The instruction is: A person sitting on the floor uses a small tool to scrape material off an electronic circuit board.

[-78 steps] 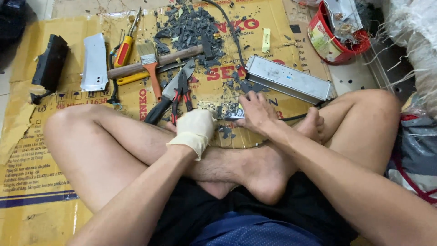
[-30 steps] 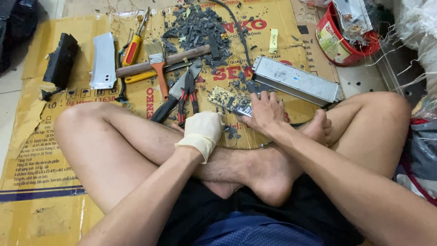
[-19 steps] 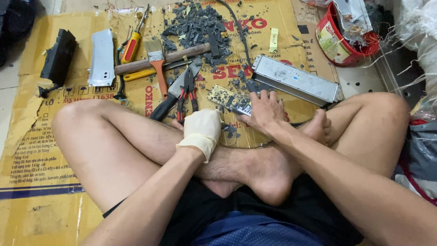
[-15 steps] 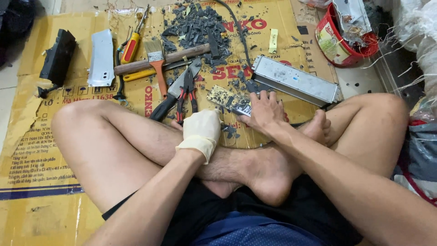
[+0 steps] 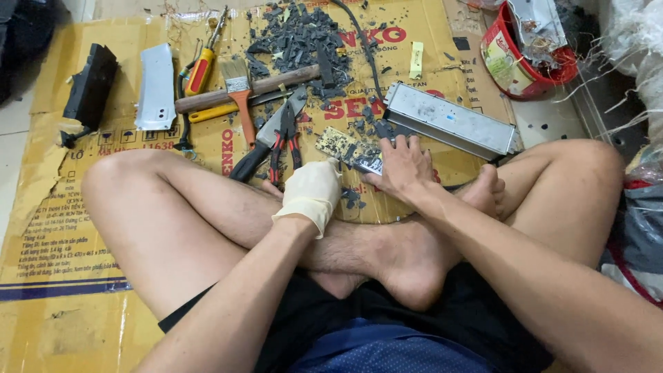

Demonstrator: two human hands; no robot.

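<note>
Head view: gloved left hand and bare right hand both grip circuit board at frame centre. Step looks like stripping; next needs firm hold, pliers near.

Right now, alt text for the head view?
A seated, cross-legged person's gloved left hand and bare right hand hold a circuit board over flattened cardboard, with pliers, a hammer and a metal casing nearby.
</note>
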